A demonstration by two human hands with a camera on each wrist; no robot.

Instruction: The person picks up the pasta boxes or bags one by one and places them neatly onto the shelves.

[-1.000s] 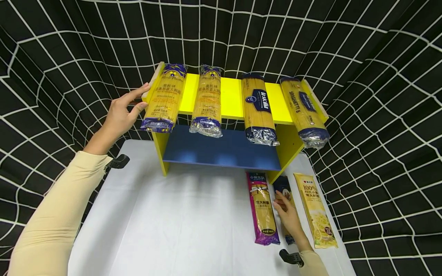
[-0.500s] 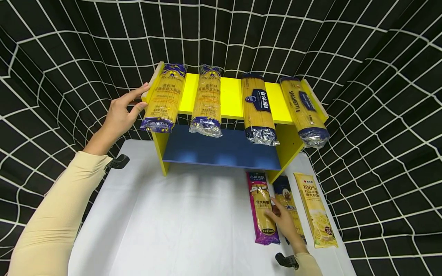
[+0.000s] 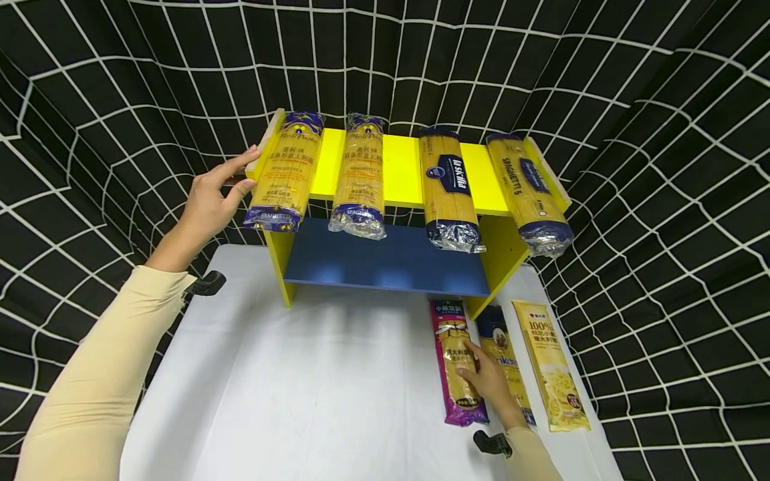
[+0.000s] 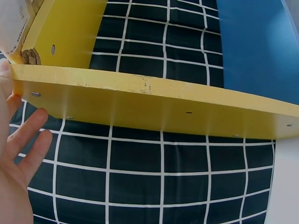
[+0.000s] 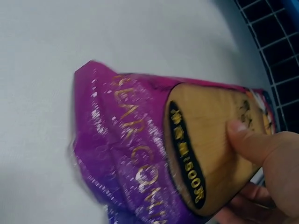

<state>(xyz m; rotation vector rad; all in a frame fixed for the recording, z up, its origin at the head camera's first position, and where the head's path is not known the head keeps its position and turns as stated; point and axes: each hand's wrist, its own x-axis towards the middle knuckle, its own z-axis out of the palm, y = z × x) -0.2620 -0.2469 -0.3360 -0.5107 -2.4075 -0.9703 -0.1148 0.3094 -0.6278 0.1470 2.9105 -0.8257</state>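
Observation:
At the lower right in the head view, my right hand (image 3: 490, 386) grips a magenta and purple spaghetti pack (image 3: 458, 394) lying on the white table. In the right wrist view, the thumb (image 5: 250, 140) lies on the clear window of the pack, while the other fingers are partly hidden at its side and underneath. My left hand (image 3: 212, 200) touches the upper left corner of a yellow and blue shelf (image 3: 402, 170). Its fingers look fairly straight, with the thumb apart; the left wrist view shows fingertips (image 4: 35, 119) beside the yellow side board (image 4: 140, 100).
Several spaghetti packs lie across the shelf top, including a La Sicilia pack (image 3: 448, 194), their lower ends overhanging its front edge. Right of the gripped pack lie a dark blue-ended pasta pack (image 3: 511, 371) and a yellow pasta pack (image 3: 550, 367). Black netting-patterned curtain (image 3: 674, 200) surrounds the table.
My right hand has moved left from the dark blue-ended pack to the magenta spaghetti pack and taken hold of its side. The left hand stays at the shelf corner.

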